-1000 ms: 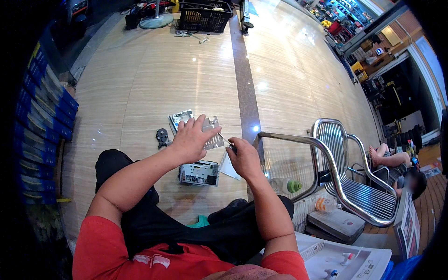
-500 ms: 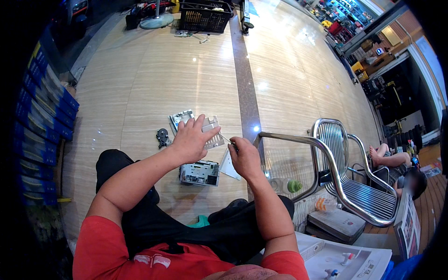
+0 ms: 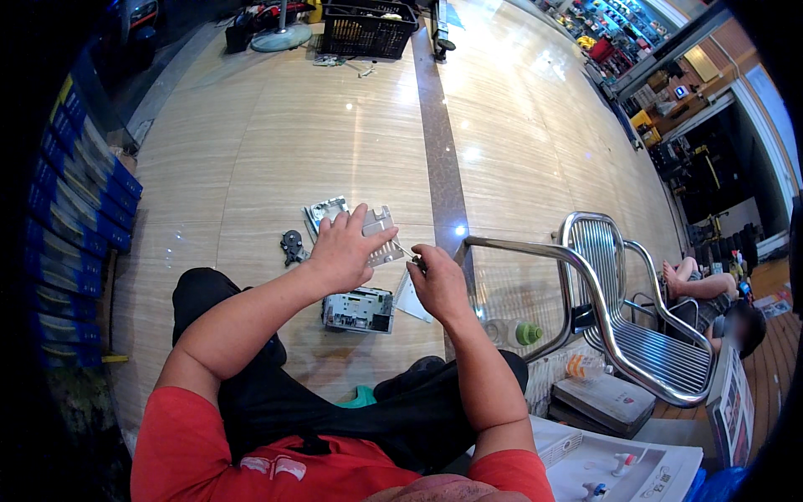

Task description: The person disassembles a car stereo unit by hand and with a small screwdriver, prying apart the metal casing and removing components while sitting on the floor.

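Note:
My left hand [image 3: 343, 247] rests with fingers spread on a perforated silver metal plate [image 3: 378, 216], which lies over or against another metal part [image 3: 328, 207]. In my right hand [image 3: 439, 284], fingers curl round a slim screwdriver [image 3: 405, 251], its shaft pointing at the plate beside my left thumb; the tip is too small to make out. A black mechanical part [image 3: 291, 244] lies left of the plate. An opened metal electronic unit [image 3: 355, 310] sits nearer my legs, and a white sheet or panel [image 3: 410, 303] lies under and beside my right hand.
A steel chair [image 3: 636, 360] stands at my right, with a green-capped bottle [image 3: 527, 333], a grey case [image 3: 602, 397] and another person [image 3: 703, 289] nearby. Blue boxes [image 3: 75, 234] are stacked at left. A black crate [image 3: 364, 33] and a round metal base [image 3: 280, 38] are at the back.
My right fingers have shifted very slightly round the screwdriver. My left hand and the parts on the floor show no visible movement.

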Demonstrator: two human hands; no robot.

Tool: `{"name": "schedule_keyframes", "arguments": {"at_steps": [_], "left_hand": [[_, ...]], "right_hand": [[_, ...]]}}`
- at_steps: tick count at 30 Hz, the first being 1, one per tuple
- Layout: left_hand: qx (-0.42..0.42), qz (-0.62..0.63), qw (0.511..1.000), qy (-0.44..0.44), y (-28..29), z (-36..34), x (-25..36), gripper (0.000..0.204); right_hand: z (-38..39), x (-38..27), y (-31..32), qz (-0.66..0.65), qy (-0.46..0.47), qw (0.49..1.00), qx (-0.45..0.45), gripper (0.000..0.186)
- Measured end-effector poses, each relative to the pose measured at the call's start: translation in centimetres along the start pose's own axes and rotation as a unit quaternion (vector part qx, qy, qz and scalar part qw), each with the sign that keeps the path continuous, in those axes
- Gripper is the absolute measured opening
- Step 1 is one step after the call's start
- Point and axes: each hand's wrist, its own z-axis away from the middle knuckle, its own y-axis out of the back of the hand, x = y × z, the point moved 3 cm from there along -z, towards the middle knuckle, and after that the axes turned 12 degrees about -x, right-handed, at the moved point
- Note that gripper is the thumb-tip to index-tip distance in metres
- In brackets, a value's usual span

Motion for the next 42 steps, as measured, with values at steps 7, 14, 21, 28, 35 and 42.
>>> {"name": "schedule_keyframes", "arguments": {"at_steps": [7, 14, 21, 28, 35, 42], "left_hand": [[-0.007, -0.011, 1.0, 0.004, -0.13, -0.03, -0.05, 0.077], [-0.009, -0.012, 1.0, 0.02, -0.06, -0.11, 0.02, 0.08], [-0.021, 0.004, 1.0, 0.013, 0.13, 0.02, 0.2, 0.08], [-0.004, 0.002, 1.0, -0.005, -0.31, -0.05, 0.1, 0.079], [-0.016, -0.004, 1.0, 0.008, -0.48, -0.1, -0.07, 0.079], [-0.027, -0.002, 0.999, 0.025, -0.36, -0.18, -0.01, 0.086]], "right_hand": [[-0.01, 0.18, -0.06, 0.011, 0.001, 1.0, 0.001, 0.023], [0.01, -0.02, 0.17, -0.003, 0.009, 1.0, 0.023, 0.02], [0.0, 0.18, 0.03, 0.004, 0.013, 0.999, 0.029, 0.023], [-0.02, 0.28, -0.1, 0.0, -0.012, 1.0, 0.002, 0.024], [-0.1, 0.52, -0.17, 0.016, -0.006, 1.0, 0.011, 0.021], [-0.13, 0.48, -0.11, 0.005, 0.004, 1.0, 0.03, 0.021]]}}
